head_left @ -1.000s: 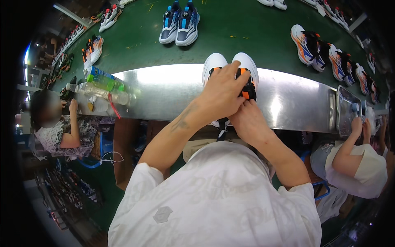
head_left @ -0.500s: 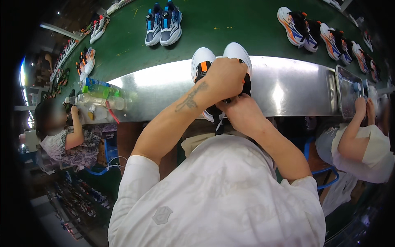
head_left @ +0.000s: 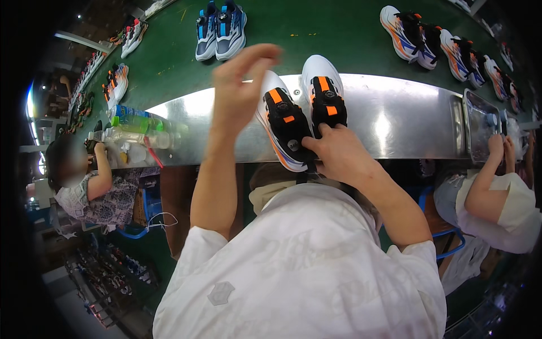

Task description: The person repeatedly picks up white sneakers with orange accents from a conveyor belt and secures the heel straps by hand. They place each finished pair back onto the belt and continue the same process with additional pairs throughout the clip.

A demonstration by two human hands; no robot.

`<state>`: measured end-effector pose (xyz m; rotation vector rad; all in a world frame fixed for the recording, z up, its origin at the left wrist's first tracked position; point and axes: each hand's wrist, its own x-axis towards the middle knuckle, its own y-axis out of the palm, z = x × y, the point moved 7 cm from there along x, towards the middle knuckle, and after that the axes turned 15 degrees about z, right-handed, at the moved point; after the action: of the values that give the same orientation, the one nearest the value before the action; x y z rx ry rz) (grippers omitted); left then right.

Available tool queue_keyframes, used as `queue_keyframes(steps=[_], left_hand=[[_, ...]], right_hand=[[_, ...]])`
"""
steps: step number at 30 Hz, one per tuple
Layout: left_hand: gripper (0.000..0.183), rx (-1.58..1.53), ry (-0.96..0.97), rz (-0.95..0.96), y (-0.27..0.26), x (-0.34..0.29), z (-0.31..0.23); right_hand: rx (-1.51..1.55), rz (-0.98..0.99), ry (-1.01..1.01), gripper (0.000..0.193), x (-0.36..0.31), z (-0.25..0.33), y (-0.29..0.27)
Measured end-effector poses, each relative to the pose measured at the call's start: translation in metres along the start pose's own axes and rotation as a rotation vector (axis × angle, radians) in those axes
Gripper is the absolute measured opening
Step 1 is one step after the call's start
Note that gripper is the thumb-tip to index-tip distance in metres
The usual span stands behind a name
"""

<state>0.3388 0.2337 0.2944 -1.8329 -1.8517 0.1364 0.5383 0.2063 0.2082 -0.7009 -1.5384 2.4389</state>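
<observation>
Two white sneakers with black uppers and orange tabs lie on the steel edge of the bench, toes away from me. The left sneaker (head_left: 286, 125) tilts slightly to the left; the right sneaker (head_left: 323, 85) stands beside it, a little farther off. My right hand (head_left: 344, 155) grips the heel opening of the right sneaker, its thumb stretched across to the left sneaker's collar. Raised to the left of the toes, my left hand (head_left: 241, 85) is empty, thumb and fingers apart, somewhat smeared by motion.
A blue-and-grey pair of sneakers (head_left: 220, 34) stands ahead on the green bench (head_left: 316, 28). More orange-and-white sneakers (head_left: 403, 37) line the far right. Bottles (head_left: 141, 133) lie at left, a metal tray (head_left: 474, 124) at right. Co-workers sit on both sides.
My left hand has lifted off the sneakers and swung left, uncovering their tops. My right hand has shifted slightly right and down. The left sneaker now leans apart from the right one.
</observation>
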Motion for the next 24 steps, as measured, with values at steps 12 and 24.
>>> queue_keyframes(steps=[12, 24], left_hand=[[0.011, 0.400, -0.352, -0.540, -0.032, -0.129, 0.169], [0.007, 0.406, -0.365, -0.586, -0.032, -0.135, 0.170]], right_hand=[[-0.120, -0.115, -0.004, 0.047, 0.083, -0.036, -0.072], [-0.394, -0.407, 0.247, 0.051, 0.113, -0.216, -0.167]])
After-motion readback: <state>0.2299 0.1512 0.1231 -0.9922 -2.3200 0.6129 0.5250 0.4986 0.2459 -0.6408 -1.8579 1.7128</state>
